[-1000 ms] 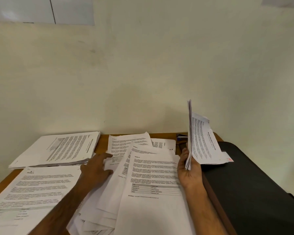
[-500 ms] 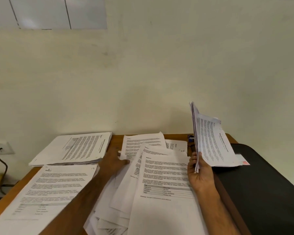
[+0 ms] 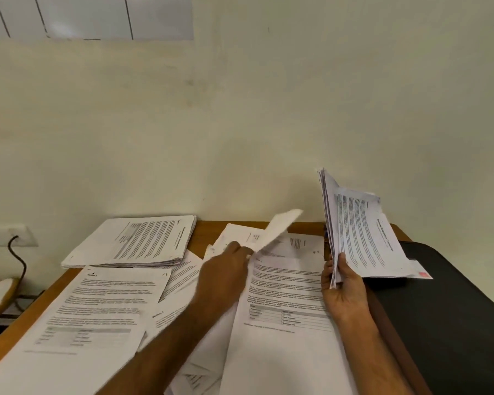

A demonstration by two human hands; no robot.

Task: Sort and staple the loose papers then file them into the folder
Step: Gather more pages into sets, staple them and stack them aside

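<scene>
Two bare hands are working over scattered printed sheets at lower centre: the right hand point(image 3: 343, 289) is gripping an upright sheaf of pages point(image 3: 360, 232) by its bottom edge at centre right, while the left hand point(image 3: 226, 269), arm extended forward, is pinching one blurred, lifted white sheet point(image 3: 280, 229) above the wooden desk point(image 3: 203, 232).

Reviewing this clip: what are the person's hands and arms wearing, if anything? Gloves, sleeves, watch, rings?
Nothing that shows. The left hand and right hand are bare, with no gloves. Both forearms are uncovered to the frame's lower edge, so no sleeves appear. No watch, band or ring is visible on either wrist or on the fingers in view, though the picture is somewhat blurred.
</scene>
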